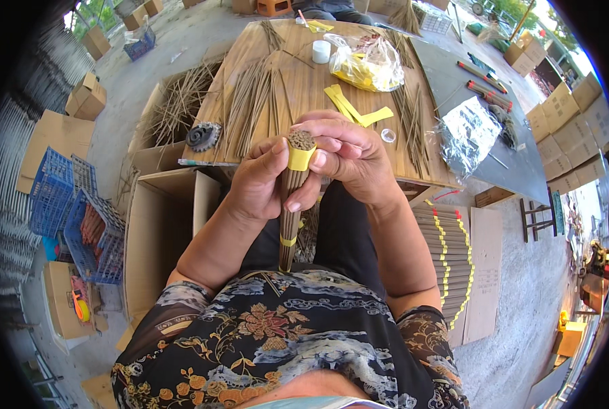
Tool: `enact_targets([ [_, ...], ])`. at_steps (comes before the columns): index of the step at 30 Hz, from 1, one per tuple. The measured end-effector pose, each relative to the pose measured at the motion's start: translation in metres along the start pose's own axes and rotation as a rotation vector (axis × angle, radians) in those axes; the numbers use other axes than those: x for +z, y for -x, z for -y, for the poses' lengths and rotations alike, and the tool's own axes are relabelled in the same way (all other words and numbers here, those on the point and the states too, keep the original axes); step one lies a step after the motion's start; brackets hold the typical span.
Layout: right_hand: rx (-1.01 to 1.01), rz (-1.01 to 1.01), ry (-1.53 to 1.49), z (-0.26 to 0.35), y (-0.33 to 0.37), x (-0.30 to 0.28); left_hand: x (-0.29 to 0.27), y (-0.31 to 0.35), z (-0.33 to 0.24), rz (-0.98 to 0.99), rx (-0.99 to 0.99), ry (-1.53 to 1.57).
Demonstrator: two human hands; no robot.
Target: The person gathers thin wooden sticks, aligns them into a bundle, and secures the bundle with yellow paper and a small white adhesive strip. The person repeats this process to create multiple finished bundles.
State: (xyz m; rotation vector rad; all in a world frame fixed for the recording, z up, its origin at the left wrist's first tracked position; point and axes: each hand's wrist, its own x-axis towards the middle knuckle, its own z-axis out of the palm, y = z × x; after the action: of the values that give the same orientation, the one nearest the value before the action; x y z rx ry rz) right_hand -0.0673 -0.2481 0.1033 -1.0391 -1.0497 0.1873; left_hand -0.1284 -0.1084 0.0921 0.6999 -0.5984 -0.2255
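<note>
A tight bundle of thin brown sticks [291, 183] stands slanted over my lap, its round upper end facing up. My left hand [258, 178] is closed around it from the left. A yellow paper band [299, 159] wraps the bundle just under that end, and a second yellow band [288, 241] circles it lower down. My right hand [360, 155] grips the upper band, thumb on the near side and fingers curled over the far side. Beyond my hands, yellow paper strips [348, 109] lie on the wooden table [311, 88].
Loose sticks [250, 102] are spread across the table near a plastic bag of yellow strips [366, 65], a white jar [321, 52] and a black gear [203, 137]. Banded bundles [440, 252] lie stacked at right. An open cardboard box [161, 232] stands at left.
</note>
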Motion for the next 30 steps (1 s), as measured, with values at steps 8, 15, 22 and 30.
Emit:
enact_targets([
  [8,0.186,-0.016,-0.121,0.010,-0.005,0.008,0.006,0.001,-0.005,-0.077,0.010,-0.003],
  [15,0.230,-0.033,-0.359,0.002,-0.006,0.008,0.009,-0.002,-0.018,-0.063,0.066,-0.074],
  [22,0.426,0.094,-0.186,-0.020,0.025,0.028,0.001,-0.021,-0.043,-0.186,0.325,-0.314],
  [30,0.523,0.122,-0.120,-0.007,0.023,0.037,0.001,-0.022,-0.061,-0.394,0.222,-0.436],
])
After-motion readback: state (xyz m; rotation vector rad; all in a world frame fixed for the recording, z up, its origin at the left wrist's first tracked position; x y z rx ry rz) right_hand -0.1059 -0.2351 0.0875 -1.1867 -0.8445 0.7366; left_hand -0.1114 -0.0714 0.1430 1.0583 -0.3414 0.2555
